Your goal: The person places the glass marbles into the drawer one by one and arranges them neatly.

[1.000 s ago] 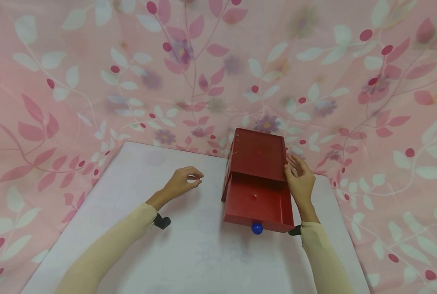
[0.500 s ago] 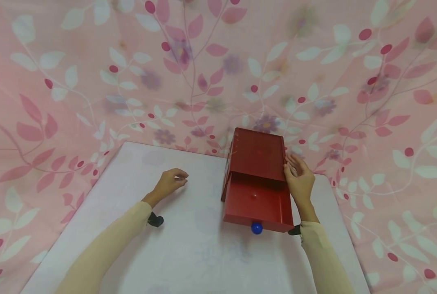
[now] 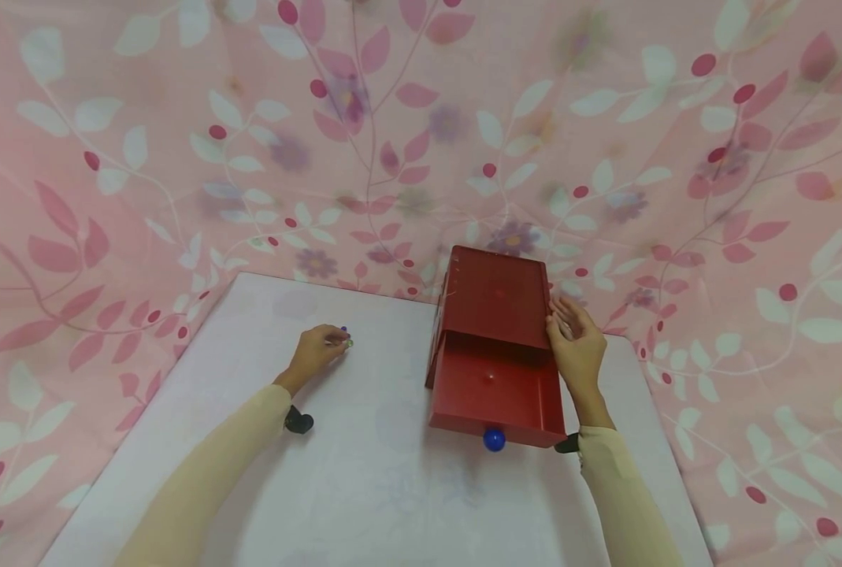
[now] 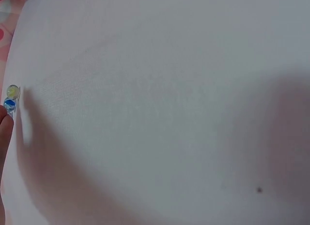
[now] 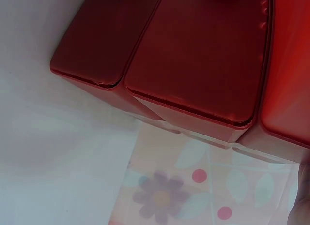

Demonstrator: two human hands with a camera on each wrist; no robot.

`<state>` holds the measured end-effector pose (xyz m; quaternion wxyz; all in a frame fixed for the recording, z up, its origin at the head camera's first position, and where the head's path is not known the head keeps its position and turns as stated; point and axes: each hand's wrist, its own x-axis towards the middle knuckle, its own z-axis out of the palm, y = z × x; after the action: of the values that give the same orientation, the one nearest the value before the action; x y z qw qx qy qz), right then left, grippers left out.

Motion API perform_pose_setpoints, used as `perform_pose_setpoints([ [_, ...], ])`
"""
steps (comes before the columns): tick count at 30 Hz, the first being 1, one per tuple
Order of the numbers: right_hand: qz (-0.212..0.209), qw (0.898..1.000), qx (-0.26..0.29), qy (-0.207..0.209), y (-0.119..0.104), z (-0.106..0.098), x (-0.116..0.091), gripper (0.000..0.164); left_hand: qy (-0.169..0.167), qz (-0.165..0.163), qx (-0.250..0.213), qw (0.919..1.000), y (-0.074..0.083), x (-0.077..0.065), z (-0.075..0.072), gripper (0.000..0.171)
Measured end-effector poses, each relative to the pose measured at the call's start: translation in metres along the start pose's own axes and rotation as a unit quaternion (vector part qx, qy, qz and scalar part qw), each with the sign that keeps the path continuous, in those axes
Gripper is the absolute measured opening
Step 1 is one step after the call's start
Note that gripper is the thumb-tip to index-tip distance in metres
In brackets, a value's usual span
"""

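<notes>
A red drawer cabinet (image 3: 498, 293) stands at the back right of the table, its top drawer (image 3: 477, 405) pulled out toward me. A round blue knob (image 3: 494, 440) sits on that drawer's front. My right hand (image 3: 578, 346) rests against the cabinet's right side, fingers lying along it. To the left, the left hand (image 3: 314, 352) is low over the table, thumb and fingers together at small glass marbles. In the left wrist view a yellowish clear marble (image 4: 12, 92) touches a blue one (image 4: 9, 104), with a fingertip right at the blue one.
A white cloth covers the table (image 3: 364, 472), and a pink floral curtain (image 3: 392, 157) hangs behind and at both sides. Stacked red tiers of the cabinet's side (image 5: 193, 55) fill the upper right wrist view. The open drawer juts forward between the hands.
My left hand has moved left, away from the cabinet, and marbles now show at its fingertips. The right hand and the drawer have stayed in place.
</notes>
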<state>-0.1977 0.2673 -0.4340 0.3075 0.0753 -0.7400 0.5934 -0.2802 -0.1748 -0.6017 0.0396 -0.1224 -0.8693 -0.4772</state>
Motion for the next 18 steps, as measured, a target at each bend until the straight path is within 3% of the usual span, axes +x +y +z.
perform_pose_setpoints([
  [8,-0.003,1.000,0.000,-0.004,0.002,-0.001,-0.001,0.041,0.015,-0.015,0.030,0.9993,-0.003,0.007,0.008,0.018],
  [18,-0.003,1.000,0.002,-0.001,0.002,0.000,0.000,0.041,0.001,-0.052,0.072,0.9960,0.009,0.011,0.011,0.024],
])
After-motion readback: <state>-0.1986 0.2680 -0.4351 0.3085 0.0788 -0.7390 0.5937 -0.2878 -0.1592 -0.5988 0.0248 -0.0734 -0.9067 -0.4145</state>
